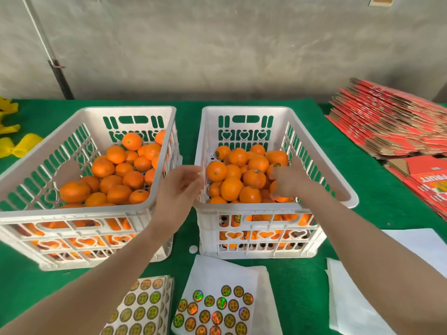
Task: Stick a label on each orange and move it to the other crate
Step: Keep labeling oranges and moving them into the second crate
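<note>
While side by side, 2 white crates point(72, 214), oranges point(75, 191) in both.

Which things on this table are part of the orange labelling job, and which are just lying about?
Job: oranges in the left crate; labelled oranges in the right crate; sticker sheets; right hand gripping an orange; left hand between the crates.
Lying about: red flattened cartons; yellow scraps; white paper on the right.
</note>
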Tool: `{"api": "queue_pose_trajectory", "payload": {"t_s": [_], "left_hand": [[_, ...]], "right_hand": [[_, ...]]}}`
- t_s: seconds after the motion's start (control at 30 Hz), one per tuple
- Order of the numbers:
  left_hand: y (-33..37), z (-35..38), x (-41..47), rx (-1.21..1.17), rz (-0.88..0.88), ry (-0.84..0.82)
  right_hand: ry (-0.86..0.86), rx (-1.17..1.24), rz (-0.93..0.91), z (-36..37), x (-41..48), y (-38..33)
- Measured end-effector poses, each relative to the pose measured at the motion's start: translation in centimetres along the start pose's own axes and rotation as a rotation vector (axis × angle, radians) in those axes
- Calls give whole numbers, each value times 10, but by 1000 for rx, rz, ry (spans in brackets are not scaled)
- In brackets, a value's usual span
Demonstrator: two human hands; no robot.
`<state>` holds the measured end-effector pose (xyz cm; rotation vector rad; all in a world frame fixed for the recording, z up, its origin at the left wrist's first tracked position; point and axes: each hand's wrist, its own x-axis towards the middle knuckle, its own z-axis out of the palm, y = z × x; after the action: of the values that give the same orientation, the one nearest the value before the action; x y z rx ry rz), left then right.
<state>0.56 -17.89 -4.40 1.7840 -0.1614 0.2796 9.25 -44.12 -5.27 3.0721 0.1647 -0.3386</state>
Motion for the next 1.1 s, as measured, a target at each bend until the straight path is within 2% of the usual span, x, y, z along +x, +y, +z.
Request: {"api": "queue_pose_trajectory", "payload": {"t_s": [0.07,0.1,0.13,0.17,0.2,0.23,0.3,0.33,0.43,0.53,0.63,0.83,0.97,1.1], "left_hand": [[-13,-4,-32,19,91,192],[-22,-5,-47,40,110,228],[-34,-6,-61,63,85,240],[-46,-6,-73,97,11,231],[-60,-5,-81,143,-107,202],[-74,-5,-87,196,-259,143],[-101,-3,-94,295,-569,-34],[-112,-2,-96,358,-658,-146],[-134,1,-99,609,-664,-384],[-136,6,-96,603,-661,-450],[-130,10,-92,446,-651,-387],[-126,10,-94,15,-917,-237],[-129,8,-98,24,-873,-296],[-127,4,-100,228,-700,-392]], "right_hand": [[590,374,-5,-8,-28,-19],[861,574,-117,-11,-49,-33],[1014,697,-260,-9,-68,-46],[1035,762,-404,-1,-87,-61],[932,822,-513,13,-105,-77],[731,867,-551,32,-118,-92],[331,794,-491,75,-132,-109],[191,741,-423,96,-133,-113],[-21,777,-255,139,-130,-119],[-32,818,-263,156,-128,-134],[15,741,-241,166,-127,-150],[196,670,-237,176,-130,-161],[235,741,-269,176,-136,-159],[315,888,-222,164,-142,-155]]}}
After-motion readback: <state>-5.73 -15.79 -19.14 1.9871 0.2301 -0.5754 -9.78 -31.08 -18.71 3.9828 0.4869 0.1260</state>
